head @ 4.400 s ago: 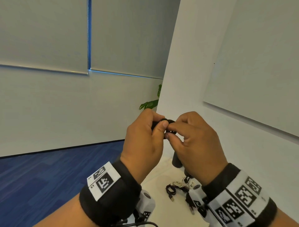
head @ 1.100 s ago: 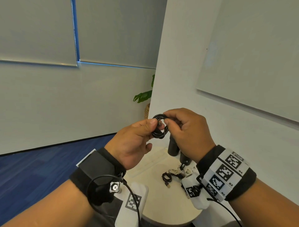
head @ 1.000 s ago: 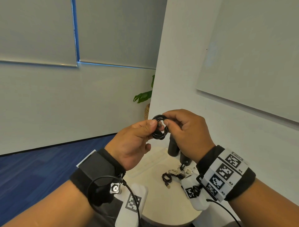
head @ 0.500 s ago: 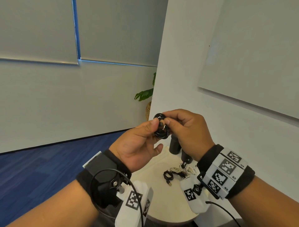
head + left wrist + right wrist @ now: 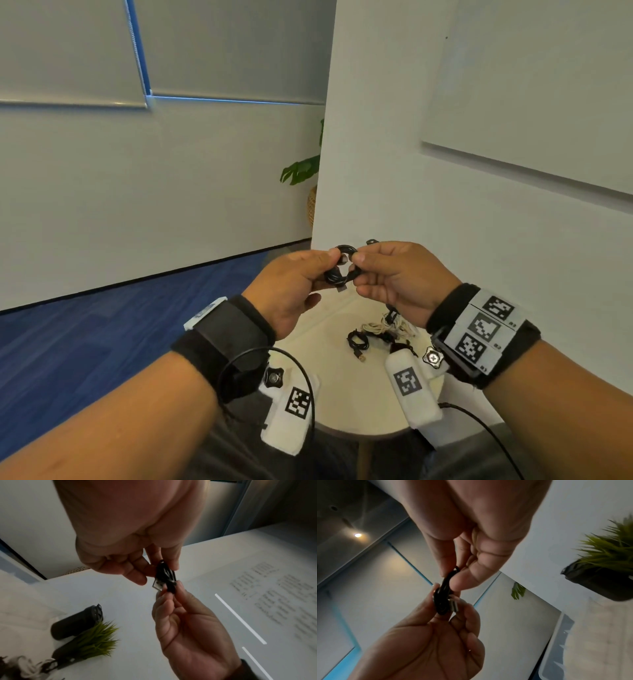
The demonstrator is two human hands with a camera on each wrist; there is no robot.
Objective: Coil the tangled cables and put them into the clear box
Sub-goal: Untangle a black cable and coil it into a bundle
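A small black cable coil (image 5: 342, 272) hangs in the air above the round white table (image 5: 342, 404), held from both sides. My left hand (image 5: 322, 270) pinches its left side with thumb and fingers. My right hand (image 5: 361, 270) pinches its right side. A silver USB plug (image 5: 157, 585) sticks out of the coil (image 5: 165, 574) at the bottom; it also shows in the right wrist view as the plug (image 5: 453, 604) beside the coil (image 5: 443, 596). On the table lie a loose black cable (image 5: 358, 342) and a tangled white cable (image 5: 383, 329). A clear box rim (image 5: 559, 646) shows low right.
A green artificial plant in a black pot (image 5: 607, 574) and a black cylinder (image 5: 77, 623) stand at the back of the table near the white wall (image 5: 394, 154). Blue carpet (image 5: 85, 342) lies to the left. The table edge is close in front of me.
Both hands still hold the coil. They have dropped slightly and drawn a little apart, and the coil has turned so its USB plug now pokes out below. More of the table shows.
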